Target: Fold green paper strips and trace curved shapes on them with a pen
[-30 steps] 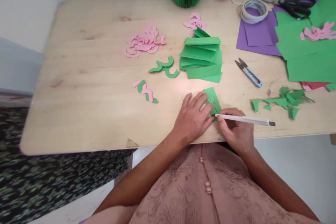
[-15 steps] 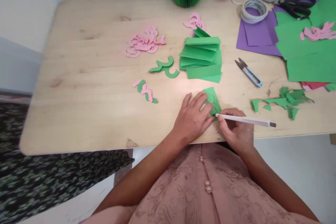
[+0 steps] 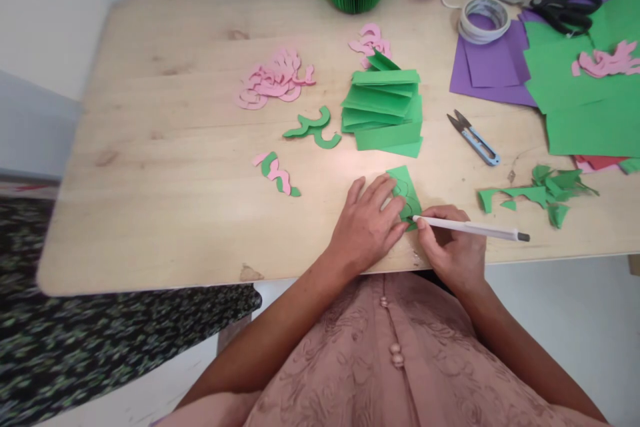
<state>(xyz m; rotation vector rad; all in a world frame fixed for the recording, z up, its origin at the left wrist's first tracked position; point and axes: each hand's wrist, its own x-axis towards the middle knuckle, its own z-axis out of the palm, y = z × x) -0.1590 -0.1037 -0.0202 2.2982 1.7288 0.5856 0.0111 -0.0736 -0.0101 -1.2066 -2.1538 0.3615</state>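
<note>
Slip: green paper slip (image 3: 409, 192), lower centre-right of frame, flat on bench (image 3: 165, 213) near its front edge; curved outlines on it, part hidden under fingers.
L hand: palm down, fingers a bit spread, pressing slip's left side; prob. so paper can't skid or twist under pen.
R hand: (image 3: 457, 253) thumb + fingers pinch pen (image 3: 475, 227) close to its tip, likely for fine ctrl; tip at slip's lower right edge, long end slants out to the right.
L/R gap: L hand (image 3: 365, 223) on one side, pen on the other, so most drawn curves stay visible btwn.
Green stack: folded pcs (image 3: 385, 103), just above slip, centre-right; prob. there for easy reach.
Snips: (image 3: 479, 145) right of stack, blades up-left, lying loose, neither hand on them.
Scraps: green offcuts (image 3: 535, 195), right of R hand, apart from cut shapes.
Cut shapes: pink pile (image 3: 275, 83), green curves (image 3: 313, 123), pink-green wavy strip (image 3: 283, 180), all left of stack; looks sorted mostly by colour.
Tape: rolls (image 3: 483, 35) atop purple sheets (image 3: 493, 70), upper right; may weigh them down.
</note>
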